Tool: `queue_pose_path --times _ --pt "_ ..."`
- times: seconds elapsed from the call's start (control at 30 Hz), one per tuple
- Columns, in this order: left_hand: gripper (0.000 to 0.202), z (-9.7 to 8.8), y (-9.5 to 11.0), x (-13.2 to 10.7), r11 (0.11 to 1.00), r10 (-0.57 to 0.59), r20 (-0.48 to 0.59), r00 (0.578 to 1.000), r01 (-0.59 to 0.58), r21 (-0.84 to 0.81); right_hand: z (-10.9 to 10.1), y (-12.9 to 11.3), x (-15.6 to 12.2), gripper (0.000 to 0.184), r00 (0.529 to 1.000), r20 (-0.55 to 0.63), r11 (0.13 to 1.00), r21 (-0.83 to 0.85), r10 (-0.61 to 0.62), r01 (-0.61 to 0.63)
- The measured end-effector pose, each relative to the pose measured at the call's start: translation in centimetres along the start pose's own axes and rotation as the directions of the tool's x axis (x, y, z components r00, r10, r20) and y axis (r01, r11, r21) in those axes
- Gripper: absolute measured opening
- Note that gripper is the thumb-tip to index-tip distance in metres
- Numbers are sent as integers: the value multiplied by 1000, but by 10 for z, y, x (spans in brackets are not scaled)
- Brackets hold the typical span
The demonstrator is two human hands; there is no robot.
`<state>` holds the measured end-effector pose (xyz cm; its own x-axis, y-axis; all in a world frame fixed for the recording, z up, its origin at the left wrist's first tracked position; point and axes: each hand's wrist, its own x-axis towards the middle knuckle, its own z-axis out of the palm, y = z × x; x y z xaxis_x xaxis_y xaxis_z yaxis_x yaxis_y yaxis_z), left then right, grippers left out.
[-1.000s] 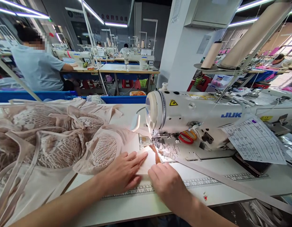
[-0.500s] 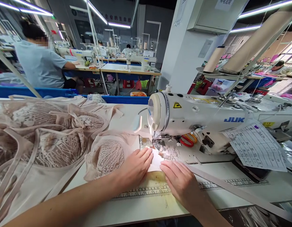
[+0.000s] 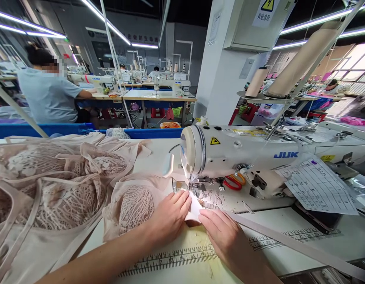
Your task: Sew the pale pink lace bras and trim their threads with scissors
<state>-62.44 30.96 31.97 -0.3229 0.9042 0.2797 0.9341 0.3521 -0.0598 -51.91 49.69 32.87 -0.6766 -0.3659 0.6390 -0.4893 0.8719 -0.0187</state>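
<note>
A person (image 3: pixel 49 96) in a light blue top sat at the upper left of the frame; below, beige lace garments (image 3: pixel 71 203) lay heaped on the bench (image 3: pixel 159 150). Next came a lace cup (image 3: pixel 136 204), beside the left forearm. The left hand (image 3: pixel 169 215) lay with fingers straight on a pale fabric piece (image 3: pixel 194 208), low centre, near the needle area of the sewing machine (image 3: pixel 224 152). The right hand's (image 3: pixel 222 232) fingers bent over the fabric's right edge; whether they gripped it could not be told. Farther right were red-and-orange scissors (image 3: pixel 233 183), a beige strip (image 3: pixel 289 238) and a written sheet (image 3: pixel 320 185).
</note>
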Motion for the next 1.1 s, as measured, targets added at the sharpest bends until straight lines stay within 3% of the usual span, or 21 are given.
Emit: queue_pose_path --times 0.3,0.8,1.1 --pt "55 13 -7 1 1000 1 -61 998 0 22 5 -1 3 32 999 -27 999 46 28 -27" --pt "53 7 -12 4 1000 -2 -22 1000 2 -11 7 -1 3 34 998 33 997 46 58 -59" --pt "64 7 -13 5 997 -35 16 999 36 -64 4 -2 7 32 996 49 996 48 69 -71"
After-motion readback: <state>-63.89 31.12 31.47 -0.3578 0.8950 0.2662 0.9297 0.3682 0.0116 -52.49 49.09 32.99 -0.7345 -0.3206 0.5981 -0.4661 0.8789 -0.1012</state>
